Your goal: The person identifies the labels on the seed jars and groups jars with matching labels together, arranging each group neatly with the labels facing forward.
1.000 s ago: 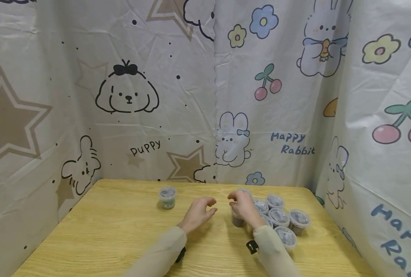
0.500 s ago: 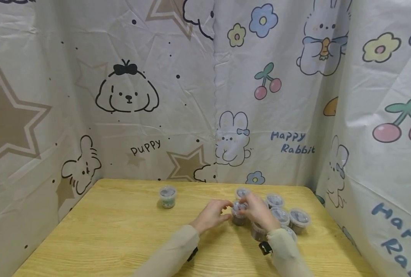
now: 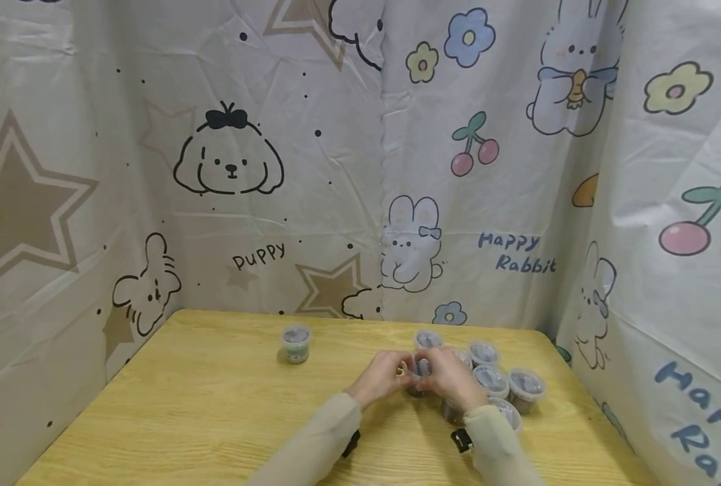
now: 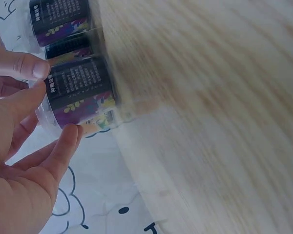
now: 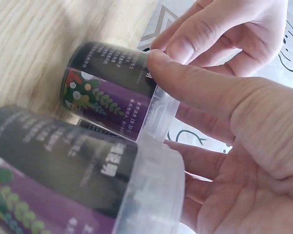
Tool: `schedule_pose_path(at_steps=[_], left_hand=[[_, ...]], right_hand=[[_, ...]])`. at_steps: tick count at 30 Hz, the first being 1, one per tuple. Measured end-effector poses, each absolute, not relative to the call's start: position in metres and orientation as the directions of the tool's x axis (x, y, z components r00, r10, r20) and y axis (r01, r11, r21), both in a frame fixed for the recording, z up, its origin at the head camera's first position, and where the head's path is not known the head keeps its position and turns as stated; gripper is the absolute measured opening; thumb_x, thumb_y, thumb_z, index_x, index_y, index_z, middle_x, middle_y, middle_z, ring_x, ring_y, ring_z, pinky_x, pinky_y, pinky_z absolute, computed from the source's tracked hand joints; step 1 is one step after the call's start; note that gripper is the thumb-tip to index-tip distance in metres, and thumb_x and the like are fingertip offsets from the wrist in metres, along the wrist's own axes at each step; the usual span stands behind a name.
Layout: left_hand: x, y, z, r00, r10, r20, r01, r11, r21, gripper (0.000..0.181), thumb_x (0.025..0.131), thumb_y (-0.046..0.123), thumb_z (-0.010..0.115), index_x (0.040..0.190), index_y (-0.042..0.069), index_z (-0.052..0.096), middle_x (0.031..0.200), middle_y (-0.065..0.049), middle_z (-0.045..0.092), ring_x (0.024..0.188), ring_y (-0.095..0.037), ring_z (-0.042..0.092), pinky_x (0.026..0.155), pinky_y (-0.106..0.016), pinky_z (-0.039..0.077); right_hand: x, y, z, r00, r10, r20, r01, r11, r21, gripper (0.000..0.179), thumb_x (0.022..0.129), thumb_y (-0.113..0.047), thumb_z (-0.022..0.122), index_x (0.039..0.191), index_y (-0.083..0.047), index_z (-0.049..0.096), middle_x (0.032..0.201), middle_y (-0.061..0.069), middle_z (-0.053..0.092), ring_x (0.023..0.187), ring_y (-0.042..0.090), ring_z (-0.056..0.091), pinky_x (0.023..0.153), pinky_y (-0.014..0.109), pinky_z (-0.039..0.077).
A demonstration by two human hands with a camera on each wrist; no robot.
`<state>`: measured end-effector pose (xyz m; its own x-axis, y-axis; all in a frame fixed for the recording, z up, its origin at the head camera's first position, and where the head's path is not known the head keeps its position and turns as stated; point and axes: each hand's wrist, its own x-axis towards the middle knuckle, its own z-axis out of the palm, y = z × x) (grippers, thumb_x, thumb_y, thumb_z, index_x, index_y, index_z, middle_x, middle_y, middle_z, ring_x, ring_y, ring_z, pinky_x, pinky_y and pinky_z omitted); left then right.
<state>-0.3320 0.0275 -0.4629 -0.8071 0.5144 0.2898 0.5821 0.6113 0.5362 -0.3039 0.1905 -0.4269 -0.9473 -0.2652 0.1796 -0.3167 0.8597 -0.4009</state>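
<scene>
Both hands are at one small clear-lidded plastic tub (image 3: 422, 368), near the left side of a cluster of similar tubs. Its dark and purple printed label (image 4: 80, 90) shows in the left wrist view. My left hand (image 3: 380, 376) holds the tub from the left, with thumb at the lid and fingertips against the side. From the right, my right hand (image 3: 451, 379) grips the same tub, its thumb (image 5: 195, 80) on the upper rim. The two thumbs almost meet. In the head view the fingers hide part of the lid.
Several more tubs, among them a back tub (image 3: 429, 339) and a rightmost tub (image 3: 526, 389), stand close around the right hand. One lone tub (image 3: 296, 344) with a greenish label is at the back left of the wooden table (image 3: 215, 412). Printed curtains (image 3: 330, 202) enclose the table.
My left hand has moved right to the tub and taken hold of it. The right hand has shifted from the cluster's upper left edge onto the same tub, which stays in place.
</scene>
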Motion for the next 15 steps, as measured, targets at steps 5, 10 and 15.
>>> schedule_pose_path(at_steps=[5, 10, 15], left_hand=[[-0.335, 0.023, -0.462, -0.810, 0.514, 0.282, 0.573, 0.595, 0.563, 0.014, 0.084, 0.024, 0.078, 0.088, 0.016, 0.067, 0.102, 0.000, 0.072, 0.097, -0.018, 0.067, 0.082, -0.024, 0.055], [-0.330, 0.011, -0.460, -0.798, 0.515, 0.313, 0.587, 0.548, 0.596, 0.013, 0.086, 0.022, 0.076, 0.089, 0.015, 0.066, 0.101, -0.001, 0.072, 0.102, -0.021, 0.068, 0.088, -0.028, 0.057], [-0.322, -0.005, -0.456, -0.800, 0.485, 0.352, 0.585, 0.502, 0.638, 0.011, 0.088, 0.017, 0.074, 0.094, 0.014, 0.066, 0.100, 0.001, 0.070, 0.103, -0.019, 0.067, 0.092, -0.033, 0.057]], right_hand=[[-0.310, 0.188, -0.427, -0.943, -0.270, 0.196, -0.325, 0.874, -0.361, 0.037, 0.068, -0.024, 0.090, 0.101, -0.014, 0.075, 0.090, 0.001, 0.071, 0.073, 0.013, 0.056, 0.064, 0.034, 0.050], [-0.310, 0.184, -0.426, -0.934, -0.286, 0.212, -0.345, 0.875, -0.340, 0.037, 0.067, -0.032, 0.089, 0.098, -0.016, 0.076, 0.095, -0.001, 0.072, 0.074, 0.011, 0.057, 0.069, 0.034, 0.053], [-0.307, 0.177, -0.422, -0.928, -0.291, 0.235, -0.364, 0.846, -0.389, 0.032, 0.068, -0.037, 0.089, 0.090, -0.019, 0.073, 0.093, -0.002, 0.070, 0.072, 0.010, 0.055, 0.063, 0.029, 0.049]])
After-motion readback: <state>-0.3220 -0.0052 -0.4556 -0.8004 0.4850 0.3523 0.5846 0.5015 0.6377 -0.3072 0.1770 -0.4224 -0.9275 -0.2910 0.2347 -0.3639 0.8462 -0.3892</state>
